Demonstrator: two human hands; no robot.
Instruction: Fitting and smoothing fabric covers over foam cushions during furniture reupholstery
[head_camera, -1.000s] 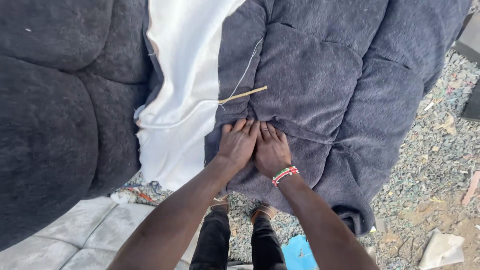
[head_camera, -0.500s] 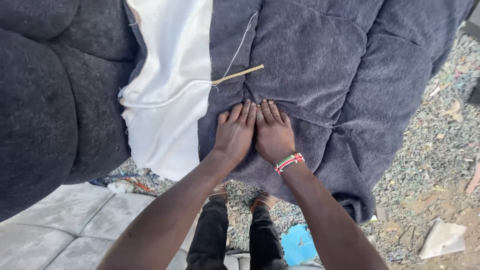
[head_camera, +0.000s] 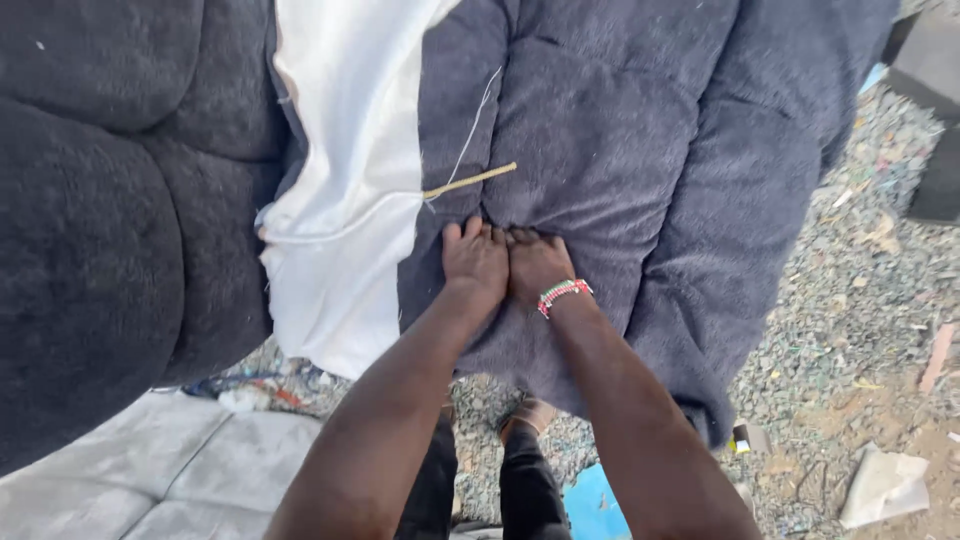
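My left hand (head_camera: 475, 260) and my right hand (head_camera: 535, 264) lie side by side, palms down, pressing flat on a tufted dark blue-grey plush cushion cover (head_camera: 620, 170). The fingers are together and hold nothing. A beaded bracelet (head_camera: 563, 294) circles my right wrist. Just above my fingertips a thin wooden stick (head_camera: 470, 181) lies on the fabric, with a white thread (head_camera: 470, 130) running up from it. Left of my hands a strip of white lining fabric (head_camera: 345, 190) shows between the plush panels.
A second dark plush cushion (head_camera: 110, 230) fills the left side. Pale grey tufted upholstery (head_camera: 130, 470) lies at the lower left. Gravel ground (head_camera: 860, 330) with litter, a crumpled paper (head_camera: 885, 485) and a blue scrap (head_camera: 595, 505) spreads to the right and below.
Both hands stay pressed together on the cushion cover, shifted slightly up toward the stick. The view has moved a little, bringing more of the left cushion into sight.
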